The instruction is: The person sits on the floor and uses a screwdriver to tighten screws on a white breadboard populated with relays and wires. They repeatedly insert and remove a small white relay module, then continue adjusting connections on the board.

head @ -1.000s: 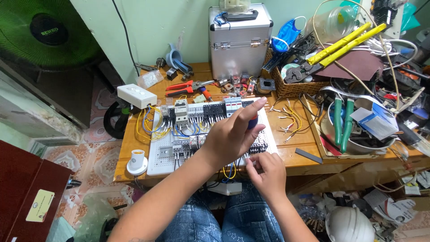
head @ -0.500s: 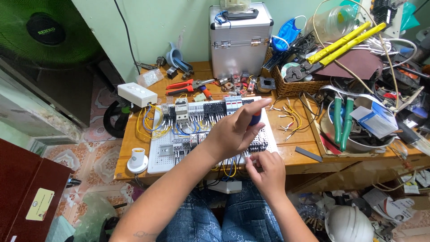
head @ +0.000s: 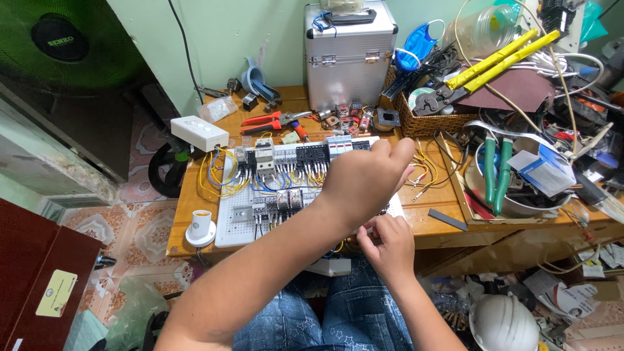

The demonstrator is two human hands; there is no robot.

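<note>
The left hand [head: 364,179] curls over the wiring panel [head: 260,208]; its grip is hidden. The right hand [head: 387,244] has its fingers [head: 370,235] pinched narrow at the panel's edge.

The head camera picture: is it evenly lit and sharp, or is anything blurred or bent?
Head view: soft even daylight, faint shadows; mild glare on the aluminium case; the left hand slightly blurred over the wiring board; edges bow a little, wide-angle.

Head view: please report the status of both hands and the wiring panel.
Left hand over the white wiring panel, fist closed, grip hidden. Right hand at panel's near edge, fingers pinched; held item unclear. Loose yellow wires beside the panel.
</note>
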